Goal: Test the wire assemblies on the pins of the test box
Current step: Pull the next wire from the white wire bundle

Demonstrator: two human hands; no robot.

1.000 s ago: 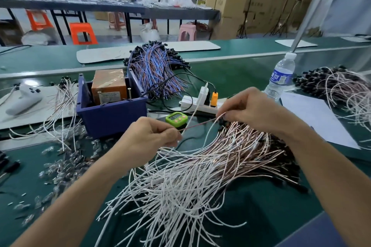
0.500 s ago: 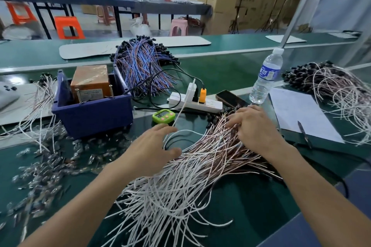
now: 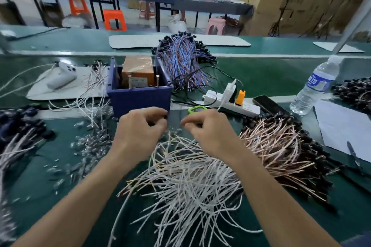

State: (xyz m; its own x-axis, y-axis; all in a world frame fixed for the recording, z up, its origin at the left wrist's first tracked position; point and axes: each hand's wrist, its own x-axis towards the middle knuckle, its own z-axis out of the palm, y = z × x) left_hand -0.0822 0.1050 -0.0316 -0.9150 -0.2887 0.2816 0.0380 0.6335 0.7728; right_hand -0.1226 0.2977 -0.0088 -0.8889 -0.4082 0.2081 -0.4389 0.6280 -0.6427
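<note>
While both hands hover side by side above the white wire assemblies [image 3: 190, 182], every finger is curled in tight; left hand [image 3: 140, 132] has thumb tucked to forefinger, right hand [image 3: 208, 132] likewise; blur hides whether either pinches a wire, so I cannot tell; the pile lies on the green table [image 3: 271, 74] right under the wrists; just beyond the knuckles sits the blue bin [image 3: 140, 98], brown test box [image 3: 137, 70] inside, two pins [image 3: 157, 80] upright at its front; a copper-coloured bundle [image 3: 277, 146] lies to the right.
</note>
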